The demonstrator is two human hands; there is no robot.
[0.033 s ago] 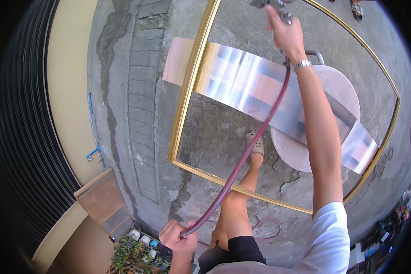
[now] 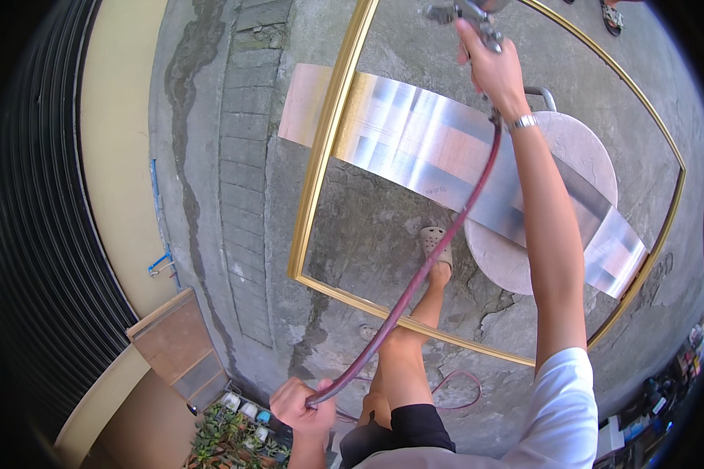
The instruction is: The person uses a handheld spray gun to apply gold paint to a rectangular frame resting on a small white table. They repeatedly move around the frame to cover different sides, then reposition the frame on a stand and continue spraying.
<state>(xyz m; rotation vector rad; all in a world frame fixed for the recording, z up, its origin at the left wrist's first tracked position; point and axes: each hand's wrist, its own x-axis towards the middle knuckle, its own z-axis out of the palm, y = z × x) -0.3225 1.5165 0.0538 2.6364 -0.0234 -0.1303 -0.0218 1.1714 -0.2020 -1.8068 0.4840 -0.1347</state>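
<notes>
At the top of the view, my right hand (image 2: pixel 494 74) is wrapped round the handle of a metal spray gun (image 2: pixel 471 17); its upper part is cut off by the view's edge. A red hose (image 2: pixel 422 277) runs from the gun's handle down to my left hand (image 2: pixel 305 404), closed round it at the lower left. Below my right hand lies a gold rectangular frame (image 2: pixel 318 168), its far side out of view. It rests over a shiny metal sheet (image 2: pixel 414 125), which lies across a round pale tabletop (image 2: pixel 493 254).
My foot in a beige clog (image 2: pixel 436 244) stands on the cracked concrete floor inside the frame's outline. More hose (image 2: pixel 465 404) loops behind my legs. Potted plants (image 2: pixel 231 438) and a wooden board (image 2: pixel 176 344) stand lower left. Another person's sandalled foot (image 2: pixel 612 17) shows top right.
My right hand and the spray gun have shifted slightly, showing a little more of the gun. The hose has swung slightly with it. My left hand has barely moved.
</notes>
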